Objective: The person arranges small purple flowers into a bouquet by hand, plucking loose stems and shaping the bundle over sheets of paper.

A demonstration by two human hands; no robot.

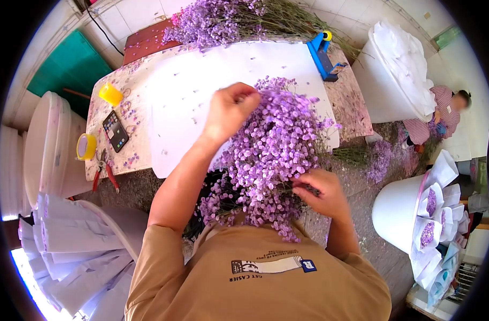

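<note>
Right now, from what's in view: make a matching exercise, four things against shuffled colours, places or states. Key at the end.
Things
1. Phone
2. Tape dispenser
3. Metal-jawed tool
4. Foreground flower bunch

Descriptions
A. Red-handled, at the edge of the table
B. Between the left hand and right hand
C. Lying screen up
D. Blue-bodied

Pairs: 1-C, 2-D, 3-A, 4-B

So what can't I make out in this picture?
All in the head view:
- Flower bunch: its own purple heads hide most stems.
- Left hand: blurred, so its grip is unclear.
- Phone: screen details too small.
- Flower heap: cut off by the top edge.
</note>
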